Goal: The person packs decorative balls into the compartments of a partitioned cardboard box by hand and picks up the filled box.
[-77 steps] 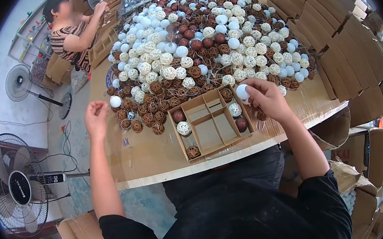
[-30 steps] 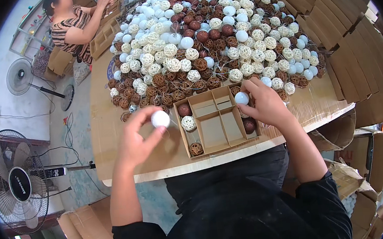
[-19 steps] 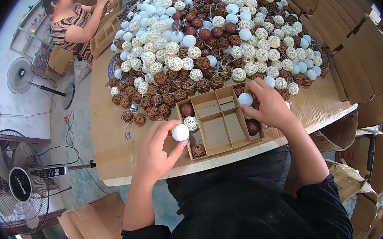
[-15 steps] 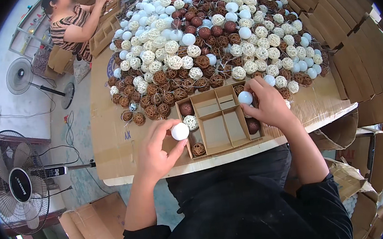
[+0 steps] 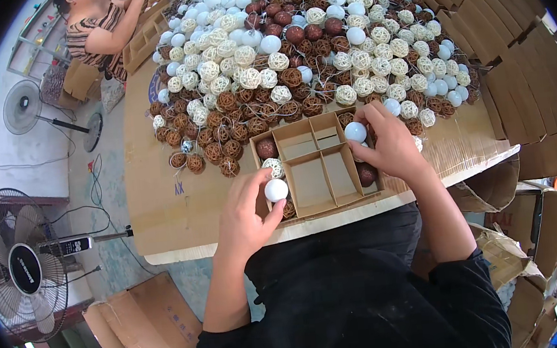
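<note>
My left hand [image 5: 245, 211] pinches a smooth white ball [image 5: 276, 189] between thumb and fingers, over the left column of a cardboard divider box [image 5: 311, 179]. In that column sit a glittery dark red ball [image 5: 266, 148], a cream woven ball [image 5: 274, 168] and a brown woven ball [image 5: 289, 210], partly covered. At the right column, my right hand [image 5: 388, 142] has its thumb and fingers on another white ball [image 5: 355, 132]. Behind it is a brown woven ball [image 5: 347, 119], and nearer me a second dark red ball [image 5: 367, 174]. The middle compartments hold no balls.
A big heap of white, cream, brown and dark red balls [image 5: 249, 76] on wires covers the far table. Stacked cardboard trays [image 5: 509, 64] line the right side. A co-worker [image 5: 94, 34] stands far left near another divider box [image 5: 145, 42]. Fans [image 5: 27, 268] stand at left.
My left hand has moved right with its white ball, from the box's left edge to over the left column. My right hand stays at its white ball in the right column.
</note>
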A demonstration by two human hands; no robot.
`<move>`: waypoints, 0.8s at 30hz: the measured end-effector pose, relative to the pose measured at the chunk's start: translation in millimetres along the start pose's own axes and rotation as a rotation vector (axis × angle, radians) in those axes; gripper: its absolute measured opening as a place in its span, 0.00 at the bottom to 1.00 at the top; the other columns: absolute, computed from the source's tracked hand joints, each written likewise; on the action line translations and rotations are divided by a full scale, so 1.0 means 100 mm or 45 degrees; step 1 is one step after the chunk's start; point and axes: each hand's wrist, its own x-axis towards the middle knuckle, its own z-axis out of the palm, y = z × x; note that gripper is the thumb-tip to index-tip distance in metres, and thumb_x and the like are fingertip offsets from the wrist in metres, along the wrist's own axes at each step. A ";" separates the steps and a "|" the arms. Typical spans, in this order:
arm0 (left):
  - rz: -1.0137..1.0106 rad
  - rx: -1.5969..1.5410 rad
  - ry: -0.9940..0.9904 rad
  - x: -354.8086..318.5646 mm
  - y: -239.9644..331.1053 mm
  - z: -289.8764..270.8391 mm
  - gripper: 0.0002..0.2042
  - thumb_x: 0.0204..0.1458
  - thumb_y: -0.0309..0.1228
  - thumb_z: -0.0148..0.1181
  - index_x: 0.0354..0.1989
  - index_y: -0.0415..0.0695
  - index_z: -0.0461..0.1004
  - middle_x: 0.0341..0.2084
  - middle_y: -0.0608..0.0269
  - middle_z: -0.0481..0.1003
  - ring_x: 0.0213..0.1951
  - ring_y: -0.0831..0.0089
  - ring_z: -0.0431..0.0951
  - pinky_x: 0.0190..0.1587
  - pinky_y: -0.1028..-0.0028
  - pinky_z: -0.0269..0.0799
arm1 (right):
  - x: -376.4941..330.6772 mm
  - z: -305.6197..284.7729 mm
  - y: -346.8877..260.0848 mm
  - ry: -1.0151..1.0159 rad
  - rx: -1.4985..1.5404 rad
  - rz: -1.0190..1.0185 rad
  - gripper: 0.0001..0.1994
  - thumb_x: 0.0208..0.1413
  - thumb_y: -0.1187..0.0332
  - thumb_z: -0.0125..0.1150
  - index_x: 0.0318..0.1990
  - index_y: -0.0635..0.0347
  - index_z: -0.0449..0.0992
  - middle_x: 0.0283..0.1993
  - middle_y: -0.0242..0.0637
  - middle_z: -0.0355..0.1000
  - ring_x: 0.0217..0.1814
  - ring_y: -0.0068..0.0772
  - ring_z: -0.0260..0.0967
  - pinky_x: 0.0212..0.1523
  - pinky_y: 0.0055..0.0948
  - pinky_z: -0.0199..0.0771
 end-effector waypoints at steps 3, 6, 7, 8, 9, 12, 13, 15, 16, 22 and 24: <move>0.082 0.173 -0.061 0.00 -0.02 0.00 0.21 0.50 0.25 0.73 0.54 0.42 0.77 0.43 0.56 0.77 0.44 0.57 0.80 0.46 0.63 0.77 | -0.01 0.01 0.01 0.002 -0.003 -0.018 0.19 0.51 0.63 0.72 0.46 0.59 0.71 0.44 0.44 0.71 0.46 0.56 0.73 0.44 0.49 0.75; -0.002 0.167 -0.093 -0.01 0.03 -0.01 0.18 0.50 0.26 0.73 0.51 0.43 0.79 0.43 0.58 0.77 0.44 0.55 0.79 0.45 0.62 0.77 | 0.00 0.02 0.00 -0.003 0.008 -0.029 0.18 0.52 0.63 0.72 0.46 0.59 0.71 0.44 0.44 0.71 0.46 0.56 0.73 0.44 0.49 0.75; -0.007 0.203 -0.076 -0.02 0.04 0.00 0.17 0.51 0.26 0.73 0.50 0.43 0.79 0.43 0.59 0.76 0.44 0.56 0.79 0.45 0.62 0.76 | -0.01 0.02 -0.01 -0.006 0.004 -0.028 0.18 0.52 0.63 0.72 0.46 0.59 0.71 0.44 0.44 0.71 0.46 0.56 0.73 0.44 0.49 0.75; -0.008 0.198 -0.077 -0.03 0.06 0.00 0.17 0.51 0.26 0.73 0.50 0.43 0.79 0.43 0.59 0.76 0.44 0.56 0.79 0.45 0.62 0.76 | -0.01 0.03 -0.03 0.011 0.013 -0.028 0.18 0.53 0.63 0.71 0.46 0.59 0.71 0.44 0.44 0.71 0.46 0.56 0.73 0.45 0.49 0.75; -0.053 0.186 -0.093 -0.03 0.07 0.01 0.18 0.50 0.27 0.74 0.51 0.43 0.79 0.44 0.58 0.76 0.45 0.56 0.78 0.46 0.62 0.76 | -0.01 0.03 -0.04 0.029 0.021 -0.029 0.18 0.53 0.64 0.71 0.46 0.59 0.71 0.44 0.44 0.71 0.46 0.56 0.73 0.45 0.49 0.75; -0.086 0.219 -0.071 -0.05 0.11 0.06 0.21 0.50 0.30 0.75 0.53 0.42 0.78 0.46 0.55 0.74 0.50 0.53 0.76 0.50 0.59 0.74 | -0.09 0.05 -0.08 0.047 -0.019 -0.005 0.19 0.55 0.66 0.70 0.52 0.59 0.74 0.48 0.45 0.70 0.50 0.56 0.73 0.49 0.48 0.76; -0.074 0.268 -0.033 -0.04 0.12 0.10 0.23 0.50 0.32 0.75 0.55 0.42 0.77 0.48 0.53 0.73 0.54 0.51 0.74 0.53 0.57 0.73 | -0.13 0.08 -0.07 0.098 -0.040 -0.020 0.20 0.55 0.66 0.70 0.55 0.59 0.74 0.49 0.46 0.70 0.52 0.56 0.72 0.52 0.47 0.76; 0.045 0.404 0.041 -0.02 0.18 0.22 0.31 0.50 0.42 0.75 0.60 0.41 0.73 0.55 0.49 0.70 0.59 0.47 0.68 0.59 0.50 0.66 | -0.18 0.09 -0.08 0.078 -0.027 -0.003 0.23 0.56 0.68 0.69 0.59 0.60 0.74 0.53 0.48 0.68 0.55 0.56 0.71 0.55 0.46 0.75; 0.162 0.540 0.117 -0.02 0.22 0.30 0.40 0.49 0.52 0.74 0.66 0.41 0.69 0.63 0.45 0.66 0.65 0.43 0.63 0.66 0.44 0.60 | -0.19 0.10 -0.09 0.075 -0.039 -0.007 0.23 0.56 0.68 0.69 0.60 0.60 0.73 0.54 0.48 0.68 0.55 0.57 0.71 0.56 0.46 0.75; 0.209 0.572 -0.268 0.23 0.53 0.76 0.51 0.41 0.54 0.77 0.72 0.37 0.62 0.70 0.39 0.60 0.71 0.42 0.59 0.70 0.44 0.54 | -0.15 0.06 -0.14 0.022 -0.100 0.008 0.22 0.56 0.68 0.68 0.58 0.63 0.75 0.51 0.48 0.70 0.55 0.55 0.72 0.54 0.47 0.76; 0.169 0.594 -0.251 0.26 0.53 0.78 0.52 0.42 0.54 0.77 0.73 0.37 0.61 0.71 0.37 0.58 0.72 0.42 0.58 0.72 0.42 0.51 | -0.15 0.00 -0.18 -0.017 -0.115 0.014 0.22 0.56 0.68 0.68 0.57 0.63 0.75 0.51 0.48 0.70 0.54 0.55 0.72 0.54 0.47 0.75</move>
